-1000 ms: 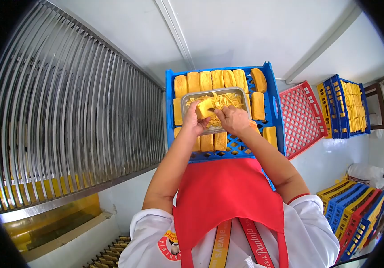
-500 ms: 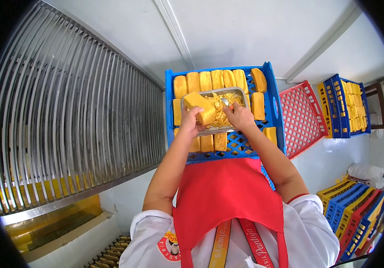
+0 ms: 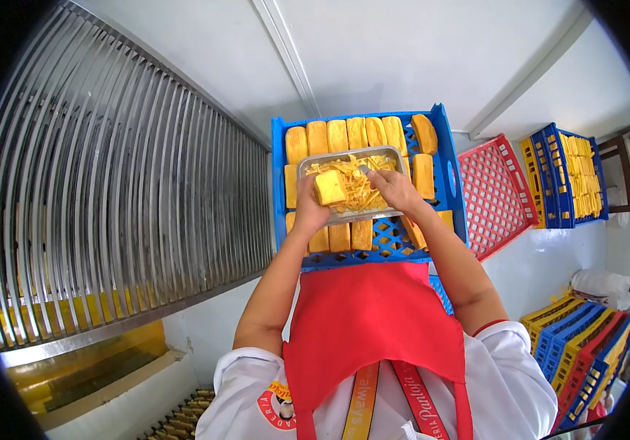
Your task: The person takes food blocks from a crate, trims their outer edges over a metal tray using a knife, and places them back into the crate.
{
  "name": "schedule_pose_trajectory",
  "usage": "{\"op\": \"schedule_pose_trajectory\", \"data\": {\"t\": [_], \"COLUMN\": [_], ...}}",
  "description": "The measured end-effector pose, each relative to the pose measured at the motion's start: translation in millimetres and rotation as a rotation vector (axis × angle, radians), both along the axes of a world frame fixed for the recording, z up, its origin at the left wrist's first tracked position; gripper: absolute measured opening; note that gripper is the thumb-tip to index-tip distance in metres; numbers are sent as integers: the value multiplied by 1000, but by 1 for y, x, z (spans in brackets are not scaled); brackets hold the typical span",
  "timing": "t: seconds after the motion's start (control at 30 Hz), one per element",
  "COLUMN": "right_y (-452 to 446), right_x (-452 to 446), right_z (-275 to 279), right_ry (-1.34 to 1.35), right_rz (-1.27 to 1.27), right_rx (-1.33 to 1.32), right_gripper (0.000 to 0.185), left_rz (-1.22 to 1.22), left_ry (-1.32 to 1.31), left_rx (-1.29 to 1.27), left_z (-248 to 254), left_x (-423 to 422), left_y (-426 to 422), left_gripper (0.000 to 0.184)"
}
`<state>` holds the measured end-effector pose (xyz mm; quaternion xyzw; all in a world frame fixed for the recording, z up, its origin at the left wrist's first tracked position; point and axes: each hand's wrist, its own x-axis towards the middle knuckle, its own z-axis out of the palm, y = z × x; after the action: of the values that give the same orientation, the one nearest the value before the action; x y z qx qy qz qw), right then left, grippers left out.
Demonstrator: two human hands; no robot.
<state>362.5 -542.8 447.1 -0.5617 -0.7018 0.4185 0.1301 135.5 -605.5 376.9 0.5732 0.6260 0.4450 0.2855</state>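
Observation:
My left hand is closed around a small yellow loaf, its end face turned up, over a metal tray. Thin yellow trimmings fill much of the tray. At the tray's right side, my right hand is closed on a small knife; only its short metal blade shows, and the handle is hidden in the fingers. The tray rests over a blue crate that holds rows of similar yellow loaves, some standing at its right side.
A large slatted metal rack stands to the left. To the right are a red crate, a blue crate of yellow loaves, and several coloured crates stacked lower down.
The loaf in my left hand has turned and dropped slightly, so its end now faces up. My right hand has shifted slightly, and a loaf now shows beneath my right wrist.

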Motion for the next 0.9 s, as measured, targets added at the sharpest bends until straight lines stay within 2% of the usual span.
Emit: {"op": "schedule_pose_trajectory", "data": {"t": [0.07,0.17,0.23,0.27,0.33,0.43,0.57,0.67,0.87,0.9], "right_y": [-5,-9,-15,-15,-13,-15,-12,-13,-17,-16], "right_x": [-5,-10,-14,-16,-18,-22,-23,-26,-33,-34], "right_z": [10,20,34,35,36,38,29,31,28,22], "right_ry": [39,-98,-244,-244,-228,-226,-219,-185,-201,-197], "right_rz": [56,124,224,224,268,260,275,296,336,314], "right_rx": [50,63,210,209,180,193,206,164,112,117], "right_gripper": [64,69,84,84,100,100,96,91,80,79], "left_rz": [-25,-88,-217,-217,-257,-281,-270,-378,-284,-208], "left_ry": [34,41,-134,-134,-117,-164,-200,-207,-295,-320], "left_rx": [63,-7,-77,-78,-181,-227,-310,-331,-407,-388], "left_z": [7,7,8,11,18,0,35,42,21,14], "left_x": [0,-3,-4,-3,-1,-2,5,7,5,4], "left_y": [-2,-3,-4,-5,-6,0,-7,-5,4,4], "left_gripper": [65,61,61,61,62,65,67,69,68,66]}}
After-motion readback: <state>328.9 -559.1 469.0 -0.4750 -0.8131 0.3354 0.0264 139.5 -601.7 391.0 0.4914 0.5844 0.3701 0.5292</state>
